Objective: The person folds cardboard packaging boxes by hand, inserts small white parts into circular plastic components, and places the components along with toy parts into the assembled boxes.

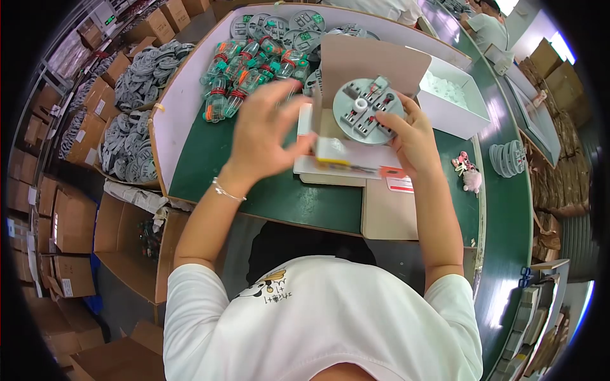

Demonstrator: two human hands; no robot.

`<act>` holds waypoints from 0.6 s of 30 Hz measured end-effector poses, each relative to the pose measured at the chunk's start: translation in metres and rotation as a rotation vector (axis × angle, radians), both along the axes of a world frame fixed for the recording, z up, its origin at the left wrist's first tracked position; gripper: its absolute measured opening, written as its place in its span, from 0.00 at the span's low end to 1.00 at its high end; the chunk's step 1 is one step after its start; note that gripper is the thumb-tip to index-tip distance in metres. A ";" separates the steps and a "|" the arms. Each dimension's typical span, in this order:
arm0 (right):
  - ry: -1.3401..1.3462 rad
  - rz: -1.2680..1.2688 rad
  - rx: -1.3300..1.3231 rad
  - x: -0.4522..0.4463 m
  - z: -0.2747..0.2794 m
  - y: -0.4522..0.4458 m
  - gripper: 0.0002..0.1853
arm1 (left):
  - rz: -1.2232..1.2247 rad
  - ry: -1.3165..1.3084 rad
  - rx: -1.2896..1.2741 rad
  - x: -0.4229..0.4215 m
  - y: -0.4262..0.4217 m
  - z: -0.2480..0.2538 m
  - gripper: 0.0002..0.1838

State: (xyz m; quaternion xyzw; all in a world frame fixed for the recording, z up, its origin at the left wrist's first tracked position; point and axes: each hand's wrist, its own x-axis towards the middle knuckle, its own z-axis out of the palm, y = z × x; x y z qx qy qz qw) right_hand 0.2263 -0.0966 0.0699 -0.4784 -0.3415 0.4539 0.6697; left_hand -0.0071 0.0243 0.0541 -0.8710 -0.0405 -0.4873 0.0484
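My right hand (413, 136) grips the right edge of a round grey plastic disc (352, 120), thumb on its face. The disc is tilted toward me and carries dark slots, small metal-and-red parts and a white ring near its middle. To its left, my left hand (270, 133) is raised and smeared by motion, fingers apart, with nothing visible in it. Below the disc lies a slim yellow-and-dark tool (343, 166) on a white surface; its kind is unclear. An upright cardboard panel (343, 60) stands behind the disc.
Clear bottles with green and orange parts (244, 73) are heaped at the back left, beside more grey discs (276, 26). A white box (464, 120) of small white pieces stands right. Farther right are a pink plush charm (471, 180) and stacked discs (507, 159). Co-workers sit beyond.
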 end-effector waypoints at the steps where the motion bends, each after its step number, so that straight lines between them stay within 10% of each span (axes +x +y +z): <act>1: -0.068 -0.019 -0.014 0.008 -0.007 0.006 0.34 | 0.191 0.010 -0.158 -0.009 0.013 -0.005 0.27; 9: -0.565 -0.070 -0.243 0.000 -0.030 0.028 0.28 | 0.603 0.302 -0.498 -0.053 0.079 -0.040 0.30; 18: -1.201 -0.119 -0.215 0.006 -0.066 0.036 0.23 | 0.492 0.059 -0.353 -0.054 0.101 -0.056 0.21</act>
